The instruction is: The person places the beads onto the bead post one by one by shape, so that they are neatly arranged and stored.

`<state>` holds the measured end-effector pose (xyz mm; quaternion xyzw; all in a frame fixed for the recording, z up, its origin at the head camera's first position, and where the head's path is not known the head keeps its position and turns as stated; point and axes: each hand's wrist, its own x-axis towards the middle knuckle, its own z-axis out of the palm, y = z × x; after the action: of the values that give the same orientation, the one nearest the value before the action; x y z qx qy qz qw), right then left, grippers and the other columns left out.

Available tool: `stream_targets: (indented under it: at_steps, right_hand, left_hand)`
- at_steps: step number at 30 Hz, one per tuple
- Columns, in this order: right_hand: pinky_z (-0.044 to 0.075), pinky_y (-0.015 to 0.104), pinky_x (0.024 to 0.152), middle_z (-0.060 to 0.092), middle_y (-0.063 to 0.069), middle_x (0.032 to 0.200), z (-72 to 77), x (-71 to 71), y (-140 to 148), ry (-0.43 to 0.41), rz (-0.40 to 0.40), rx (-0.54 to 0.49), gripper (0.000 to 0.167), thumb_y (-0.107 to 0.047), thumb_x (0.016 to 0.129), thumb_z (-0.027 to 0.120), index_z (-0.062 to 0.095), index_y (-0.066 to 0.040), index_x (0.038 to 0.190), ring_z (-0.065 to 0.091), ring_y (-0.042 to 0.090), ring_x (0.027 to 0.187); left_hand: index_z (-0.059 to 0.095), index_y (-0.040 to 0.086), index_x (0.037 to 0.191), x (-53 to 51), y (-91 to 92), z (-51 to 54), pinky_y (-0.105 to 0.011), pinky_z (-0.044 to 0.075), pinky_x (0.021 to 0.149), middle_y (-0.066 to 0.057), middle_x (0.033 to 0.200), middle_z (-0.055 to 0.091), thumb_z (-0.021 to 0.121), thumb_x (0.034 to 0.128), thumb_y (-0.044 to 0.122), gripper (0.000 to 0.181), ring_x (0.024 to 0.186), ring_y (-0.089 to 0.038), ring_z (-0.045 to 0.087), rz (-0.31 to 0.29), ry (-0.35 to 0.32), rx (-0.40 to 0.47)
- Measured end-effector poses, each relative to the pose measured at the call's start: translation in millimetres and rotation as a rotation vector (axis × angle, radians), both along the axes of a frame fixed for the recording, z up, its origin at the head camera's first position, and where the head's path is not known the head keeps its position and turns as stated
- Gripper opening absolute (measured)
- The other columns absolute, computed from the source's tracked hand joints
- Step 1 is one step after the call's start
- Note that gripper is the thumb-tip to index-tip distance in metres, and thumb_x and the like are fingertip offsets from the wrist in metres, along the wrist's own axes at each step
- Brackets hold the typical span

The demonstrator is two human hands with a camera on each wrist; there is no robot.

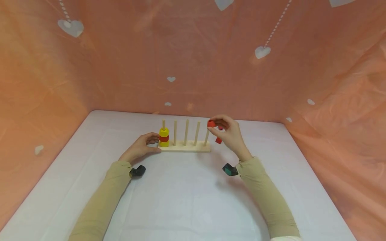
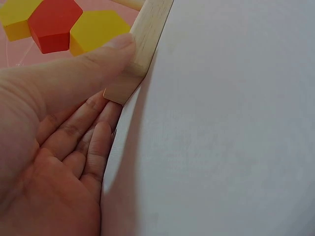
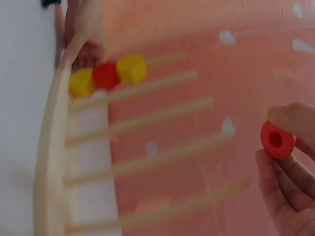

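Observation:
A wooden peg stand (image 1: 185, 147) with a row of upright pegs lies across the table. Its leftmost peg carries a stack: a red block (image 1: 164, 138) between a lower yellow block (image 1: 164, 144) and an upper yellow block (image 1: 164, 131). My left hand (image 1: 141, 145) grips the stand's left end, thumb (image 2: 93, 66) over the base and fingers behind it. My right hand (image 1: 229, 132) pinches a red bead (image 3: 277, 140) between thumb and fingers, close to the top of the rightmost peg (image 1: 206, 138). The bead's round hole shows in the right wrist view; the bead is off the peg.
More red pieces (image 1: 218, 141) lie on the table behind my right hand, partly hidden by it. A white cloth covers the table (image 1: 187, 197). Orange curtains (image 1: 187, 60) with white hearts stand at the back and both sides.

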<state>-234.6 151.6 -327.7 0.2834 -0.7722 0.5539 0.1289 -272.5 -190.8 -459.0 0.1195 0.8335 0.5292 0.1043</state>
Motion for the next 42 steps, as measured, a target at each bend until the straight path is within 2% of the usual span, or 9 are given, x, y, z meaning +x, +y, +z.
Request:
stream_targets:
  at_steps: [3,5,10,11,12,19,30,37,42]
  right_hand:
    - [0.051,0.029,0.081,0.064,0.019,0.101,7.2,-2.4,-18,0.033,0.05,-0.031,0.029,0.006,0.08,0.073,0.062,0.009,0.107,0.062,0.026,0.093]
    - [0.052,0.036,0.084,0.064,0.02,0.101,10.1,-4.0,-30,0.062,0.094,-0.048,0.03,0.008,0.079,0.072,0.062,0.01,0.106,0.062,0.029,0.092]
    - [0.052,0.039,0.087,0.065,0.014,0.101,-1.2,-20.9,-55,0.117,0.159,-0.068,0.031,0.007,0.078,0.074,0.062,0.008,0.107,0.064,0.026,0.089]
    - [0.051,0.039,0.088,0.065,0.015,0.101,-2.4,-22.0,-60,0.122,0.164,-0.069,0.031,0.007,0.078,0.074,0.062,0.008,0.107,0.064,0.026,0.089]
    - [0.051,0.04,0.089,0.065,0.014,0.101,-3.7,-22.8,-65,0.123,0.164,-0.067,0.031,0.006,0.079,0.074,0.062,0.008,0.107,0.063,0.025,0.09]
    - [0.047,0.04,0.093,0.063,0.02,0.104,2.1,-10.2,-91,0.139,0.089,-0.026,0.029,0.006,0.08,0.072,0.063,0.008,0.107,0.06,0.028,0.098]
    - [0.051,0.037,0.087,0.063,0.009,0.105,-42.8,-44.4,-106,0.087,0.07,-0.101,0.032,-0.004,0.081,0.075,0.063,-0.001,0.111,0.061,0.02,0.096]
    - [0.051,0.028,0.081,0.062,0.005,0.101,-49.0,-48.7,-110,0.056,0.041,-0.138,0.034,-0.006,0.081,0.076,0.06,-0.002,0.11,0.06,0.017,0.092]
    - [0.053,0.03,0.083,0.062,0.009,0.102,-49.3,-50.5,-113,0.003,0.038,-0.144,0.036,-0.003,0.08,0.077,0.058,0.001,0.11,0.061,0.019,0.09]
  left_hand:
    - [0.047,0.004,0.135,0.1,-0.2,-1.5,-0.048,0.032,0.108,-0.015,0.132,0.053,0.08,0.0785,0.019,0.067,0.122,-0.032,0.046,0.0,-0.001,0.001]
    - [0.046,0.001,0.135,6.1,2.8,7.4,-0.05,0.032,0.107,-0.018,0.132,0.052,0.078,0.0805,0.016,0.065,0.122,-0.035,0.045,-0.006,-0.001,-0.005]
    - [0.047,0.004,0.134,6.4,3.3,8.0,-0.05,0.032,0.108,-0.016,0.132,0.052,0.079,0.0801,0.017,0.064,0.123,-0.035,0.045,0.002,-0.013,-0.01]
    - [0.047,0.005,0.134,3.4,1.9,3.6,-0.049,0.032,0.108,-0.014,0.132,0.053,0.08,0.0794,0.02,0.065,0.123,-0.034,0.045,0.004,-0.014,-0.009]
    - [0.048,0.007,0.134,0.6,0.3,-1.0,-0.049,0.032,0.108,-0.013,0.132,0.053,0.08,0.0784,0.021,0.066,0.123,-0.032,0.046,0.009,-0.013,-0.009]
    - [0.047,0.006,0.134,1.3,-0.1,2.2,-0.05,0.033,0.107,-0.014,0.131,0.053,0.08,0.0789,0.021,0.065,0.123,-0.034,0.046,0.005,-0.002,-0.032]
    - [0.048,0.009,0.134,1.7,0.6,-0.8,-0.05,0.034,0.106,-0.011,0.131,0.054,0.081,0.0771,0.025,0.067,0.122,-0.032,0.046,0.019,-0.031,-0.026]
    - [0.048,0.009,0.134,2.6,1.5,2.5,-0.05,0.034,0.106,-0.011,0.131,0.054,0.081,0.0778,0.026,0.067,0.122,-0.032,0.046,0.009,-0.012,-0.031]
    - [0.048,0.009,0.134,1.2,1.3,2.7,-0.051,0.033,0.107,-0.011,0.132,0.053,0.081,0.0778,0.027,0.068,0.123,-0.032,0.046,0.01,-0.018,-0.036]
